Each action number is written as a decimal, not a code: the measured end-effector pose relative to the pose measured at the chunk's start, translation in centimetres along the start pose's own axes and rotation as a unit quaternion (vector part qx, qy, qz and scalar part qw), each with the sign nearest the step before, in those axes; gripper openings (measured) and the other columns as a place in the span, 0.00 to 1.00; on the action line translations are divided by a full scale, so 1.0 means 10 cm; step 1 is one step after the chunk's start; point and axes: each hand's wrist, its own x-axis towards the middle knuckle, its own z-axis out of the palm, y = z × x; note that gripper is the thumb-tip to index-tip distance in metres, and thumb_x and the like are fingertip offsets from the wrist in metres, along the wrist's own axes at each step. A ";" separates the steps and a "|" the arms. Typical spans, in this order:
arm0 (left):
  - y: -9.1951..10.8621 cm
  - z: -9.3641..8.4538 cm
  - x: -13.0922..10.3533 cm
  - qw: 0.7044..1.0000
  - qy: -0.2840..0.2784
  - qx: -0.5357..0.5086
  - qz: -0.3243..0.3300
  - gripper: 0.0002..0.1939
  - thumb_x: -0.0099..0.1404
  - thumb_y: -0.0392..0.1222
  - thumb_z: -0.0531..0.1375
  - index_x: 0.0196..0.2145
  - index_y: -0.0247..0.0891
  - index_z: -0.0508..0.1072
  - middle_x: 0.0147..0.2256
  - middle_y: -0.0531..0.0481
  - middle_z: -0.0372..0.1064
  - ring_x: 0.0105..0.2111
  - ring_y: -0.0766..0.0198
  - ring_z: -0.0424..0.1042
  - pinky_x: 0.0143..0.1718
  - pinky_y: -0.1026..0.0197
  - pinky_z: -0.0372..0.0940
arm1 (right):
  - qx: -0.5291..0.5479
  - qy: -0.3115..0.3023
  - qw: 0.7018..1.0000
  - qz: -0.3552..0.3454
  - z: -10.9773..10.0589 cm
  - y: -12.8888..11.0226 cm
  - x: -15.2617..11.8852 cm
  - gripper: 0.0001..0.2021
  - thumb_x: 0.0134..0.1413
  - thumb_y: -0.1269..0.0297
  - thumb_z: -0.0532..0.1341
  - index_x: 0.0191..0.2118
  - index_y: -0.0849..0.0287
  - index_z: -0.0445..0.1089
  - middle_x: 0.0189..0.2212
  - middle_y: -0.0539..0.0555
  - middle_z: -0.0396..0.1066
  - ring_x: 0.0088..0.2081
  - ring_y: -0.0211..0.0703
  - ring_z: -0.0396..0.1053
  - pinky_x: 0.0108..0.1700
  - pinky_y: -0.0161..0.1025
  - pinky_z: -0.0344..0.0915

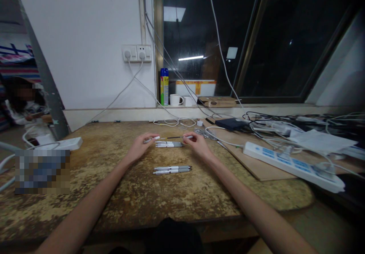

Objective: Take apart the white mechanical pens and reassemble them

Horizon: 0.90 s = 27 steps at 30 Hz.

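My left hand (138,146) is closed around a white pen barrel (155,138) over the worn wooden table (114,193). Opposite it, my right hand (197,144) pinches a grey pen part (187,137). A thin dark refill (173,137) spans the gap between the two held parts; whether it touches the barrel is too small to tell. Just below the hands lies a row of white and grey pens (169,145), side by side. Nearer to me rests a second group, two white and grey pens (172,169).
A white power strip (291,165) with plugs lies on a brown board (256,172) at the right, among tangled cables (265,124). Another power strip (71,143) is at the left. Along the sill stand a spray can (164,87) and a mug (176,100). A person (28,102) is at far left.
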 end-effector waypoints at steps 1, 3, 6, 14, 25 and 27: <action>0.00 0.00 0.00 1.000 -0.001 0.002 0.002 0.21 0.69 0.55 0.55 0.50 0.43 0.78 0.52 0.46 0.75 0.53 0.53 0.72 0.57 0.53 0.62 | -0.002 0.001 1.000 0.002 0.00 -0.01 0.00 0.15 0.50 0.54 0.65 0.39 0.60 0.75 0.32 0.56 0.77 0.33 0.45 0.74 0.39 0.40 0.67; 0.01 0.00 -0.01 1.000 -0.004 0.003 -0.001 0.21 0.69 0.55 0.55 0.50 0.42 0.78 0.52 0.46 0.75 0.52 0.53 0.72 0.57 0.53 0.62 | -0.006 0.001 1.000 0.006 0.00 -0.03 -0.01 0.16 0.50 0.54 0.66 0.39 0.60 0.75 0.32 0.56 0.77 0.33 0.45 0.74 0.38 0.40 0.67; 0.02 0.00 -0.02 1.000 -0.006 -0.007 -0.015 0.21 0.68 0.54 0.56 0.50 0.41 0.78 0.52 0.45 0.75 0.52 0.52 0.72 0.57 0.52 0.63 | -0.012 0.006 1.000 0.013 0.01 -0.08 -0.02 0.15 0.49 0.54 0.66 0.39 0.60 0.75 0.31 0.56 0.77 0.33 0.45 0.74 0.38 0.40 0.68; 0.04 0.02 -0.02 0.999 -0.006 -0.023 -0.044 0.20 0.64 0.52 0.59 0.49 0.40 0.78 0.48 0.45 0.77 0.48 0.51 0.75 0.55 0.50 0.65 | -0.013 0.015 0.999 0.034 0.01 -0.18 -0.05 0.16 0.49 0.53 0.66 0.39 0.61 0.76 0.30 0.56 0.77 0.33 0.45 0.74 0.40 0.41 0.67; 0.06 0.02 -0.01 0.999 -0.012 -0.019 -0.037 0.18 0.64 0.49 0.58 0.48 0.41 0.79 0.48 0.45 0.77 0.49 0.51 0.74 0.53 0.51 0.66 | 0.003 0.002 1.000 0.027 -0.01 -0.11 -0.03 0.21 0.55 0.45 0.61 0.31 0.61 0.75 0.29 0.57 0.77 0.32 0.46 0.72 0.42 0.42 0.67; 0.06 0.02 -0.01 0.999 -0.013 -0.019 -0.039 0.18 0.64 0.50 0.59 0.48 0.41 0.79 0.48 0.45 0.77 0.50 0.51 0.74 0.54 0.50 0.66 | 0.022 -0.001 0.999 0.038 -0.01 -0.10 -0.02 0.23 0.54 0.42 0.62 0.32 0.61 0.76 0.28 0.57 0.77 0.32 0.46 0.73 0.41 0.42 0.68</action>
